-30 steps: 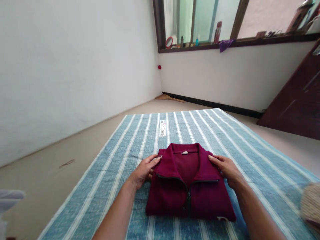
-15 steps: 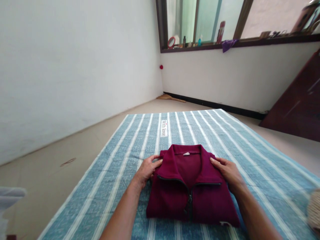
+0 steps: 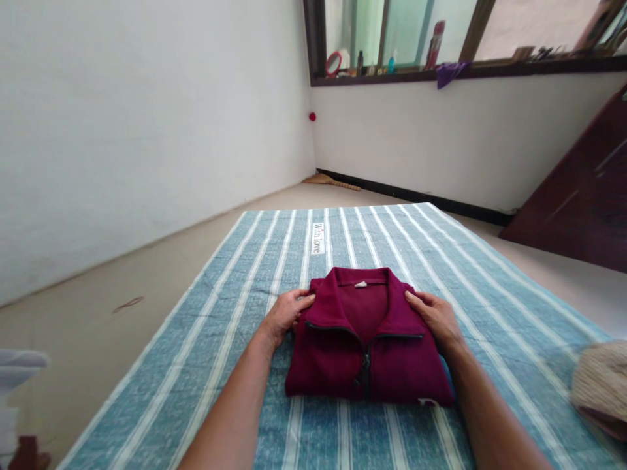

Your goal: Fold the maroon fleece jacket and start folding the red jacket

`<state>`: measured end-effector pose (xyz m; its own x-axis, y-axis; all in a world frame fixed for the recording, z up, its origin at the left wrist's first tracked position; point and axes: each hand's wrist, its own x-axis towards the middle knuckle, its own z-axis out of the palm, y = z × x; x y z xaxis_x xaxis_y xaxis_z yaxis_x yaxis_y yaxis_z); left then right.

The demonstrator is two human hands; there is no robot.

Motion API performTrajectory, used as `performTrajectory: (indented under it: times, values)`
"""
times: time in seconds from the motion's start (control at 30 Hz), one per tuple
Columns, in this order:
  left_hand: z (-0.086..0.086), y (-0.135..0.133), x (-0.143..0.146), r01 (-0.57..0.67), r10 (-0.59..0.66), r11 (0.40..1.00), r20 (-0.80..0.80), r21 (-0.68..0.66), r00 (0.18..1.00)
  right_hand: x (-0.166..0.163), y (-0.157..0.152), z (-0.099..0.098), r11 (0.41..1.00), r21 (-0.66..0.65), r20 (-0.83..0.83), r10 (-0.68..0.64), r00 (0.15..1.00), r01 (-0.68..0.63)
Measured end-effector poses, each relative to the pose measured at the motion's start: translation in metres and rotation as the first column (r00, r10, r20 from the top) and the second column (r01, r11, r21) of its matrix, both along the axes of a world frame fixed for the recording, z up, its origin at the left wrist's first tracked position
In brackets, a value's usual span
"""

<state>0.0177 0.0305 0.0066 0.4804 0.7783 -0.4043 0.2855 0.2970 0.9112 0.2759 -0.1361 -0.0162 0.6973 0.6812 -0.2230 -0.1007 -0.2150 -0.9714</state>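
A folded maroon zip jacket [image 3: 365,356] lies collar-up on a blue and white striped mat [image 3: 230,339]. My left hand [image 3: 284,314] rests at the jacket's left shoulder, fingers curled against the fabric edge. My right hand [image 3: 435,316] lies on the right shoulder, fingers flat and stretched along the collar. Both forearms reach in from the bottom of the view.
The mat lies on a tan floor [image 3: 122,287] in a white-walled corner. A dark wooden panel [image 3: 578,209] leans at the right. A beige knit item [image 3: 600,385] sits on the mat's right edge. Bottles stand on the window sill [image 3: 441,70]. A broom [image 3: 330,181] lies by the far wall.
Both hands stay at the jacket's shoulders with only slight shifts. The view has tipped a little, bringing the beige knit item further in at the right.
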Motion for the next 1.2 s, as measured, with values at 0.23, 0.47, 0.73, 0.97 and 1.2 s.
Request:
performTrajectory:
  times: [0.23,0.47,0.73,0.97,1.2]
  values:
    - [0.0014,-0.0017,0.0010,0.012,-0.013,1.000,0.016,0.019,1.000,0.0024,-0.0012,-0.0033,1.000,-0.004,0.051,0.003,0.999,-0.003]
    - [-0.0010,-0.0038,0.0006,-0.005,0.004,0.999,0.026,0.048,1.000,0.0037,-0.0025,-0.0053,0.999,-0.018,0.069,0.028,0.997,-0.027]
    - [-0.0059,-0.0015,0.0006,0.005,-0.006,0.999,0.012,0.050,1.000,0.0018,-0.0027,-0.0021,0.999,-0.038,0.072,0.009,0.997,-0.006]
    - [-0.0060,-0.0009,0.0002,0.019,-0.019,0.999,0.006,0.037,1.000,-0.0013,-0.0031,0.0011,1.000,-0.021,0.046,0.015,0.999,-0.014]
    - [-0.0058,-0.0007,-0.0001,0.023,-0.023,0.999,0.012,0.028,1.000,0.0002,-0.0030,-0.0012,0.999,-0.032,0.059,0.017,0.998,-0.015]
